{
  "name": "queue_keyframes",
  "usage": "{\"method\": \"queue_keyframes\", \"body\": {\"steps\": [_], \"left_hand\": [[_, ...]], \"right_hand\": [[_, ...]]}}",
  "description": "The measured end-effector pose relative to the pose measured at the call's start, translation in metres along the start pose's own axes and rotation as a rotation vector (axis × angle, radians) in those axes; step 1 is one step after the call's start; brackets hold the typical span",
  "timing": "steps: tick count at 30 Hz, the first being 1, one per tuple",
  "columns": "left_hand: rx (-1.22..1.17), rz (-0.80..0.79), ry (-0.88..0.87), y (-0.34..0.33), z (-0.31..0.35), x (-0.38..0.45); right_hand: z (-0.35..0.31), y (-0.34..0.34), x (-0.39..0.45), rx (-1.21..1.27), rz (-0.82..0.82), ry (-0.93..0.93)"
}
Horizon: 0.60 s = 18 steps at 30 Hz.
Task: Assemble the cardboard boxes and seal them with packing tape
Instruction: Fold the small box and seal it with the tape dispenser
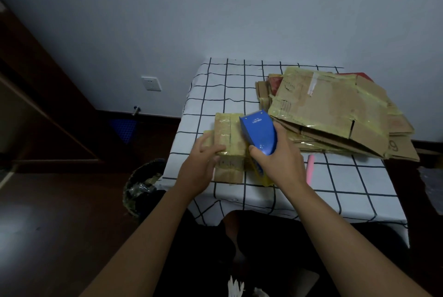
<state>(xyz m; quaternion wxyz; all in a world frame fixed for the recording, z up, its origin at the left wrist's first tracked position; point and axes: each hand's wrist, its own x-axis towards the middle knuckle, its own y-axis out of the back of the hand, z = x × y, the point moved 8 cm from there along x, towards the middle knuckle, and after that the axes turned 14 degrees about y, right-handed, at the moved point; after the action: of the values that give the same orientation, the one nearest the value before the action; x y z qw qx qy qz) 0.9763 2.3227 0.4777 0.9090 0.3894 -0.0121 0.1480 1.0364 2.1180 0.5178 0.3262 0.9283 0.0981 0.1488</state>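
- Box (229, 143), small and wrapped in yellowish tape, sits on the table's (347, 184) near left part, between my two hands.
- My left hand (200, 164) lies on the box's left side, fingers nearly straight and pressing its top near edge; the thumb is hidden from me.
- My right hand (278, 162) grips a blue tape dispenser (260, 132), fingers and thumb curled round its body.
- I see the dispenser tilted, its narrow end pointing away from me and resting against the box's right edge; a yellowish tape roll (263, 178) shows below my hand.
- Just right of that hand I see a pink strip (310, 168) on the cloth; I cannot tell what it is.
- A white cloth with a black grid covers the table.
- On the far right of the table I see flat boxes (335, 109) in an untidy pile, patched with the same yellowish tape.
- Left of the table, on the dark floor, stands a bin (143, 186) with crumpled tape in it.
- On the wall (215, 8) behind I see a white socket (151, 83).
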Motion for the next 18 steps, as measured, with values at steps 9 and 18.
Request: {"method": "queue_keyframes", "body": {"steps": [9, 18], "left_hand": [[-0.120, 0.037, 0.202, -0.001, -0.009, 0.000], [-0.231, 0.101, 0.372, -0.007, -0.017, -0.013]], "right_hand": [[0.001, -0.003, 0.008, -0.037, -0.070, -0.078], [0.008, -0.003, 0.018, -0.061, -0.116, -0.112]]}}
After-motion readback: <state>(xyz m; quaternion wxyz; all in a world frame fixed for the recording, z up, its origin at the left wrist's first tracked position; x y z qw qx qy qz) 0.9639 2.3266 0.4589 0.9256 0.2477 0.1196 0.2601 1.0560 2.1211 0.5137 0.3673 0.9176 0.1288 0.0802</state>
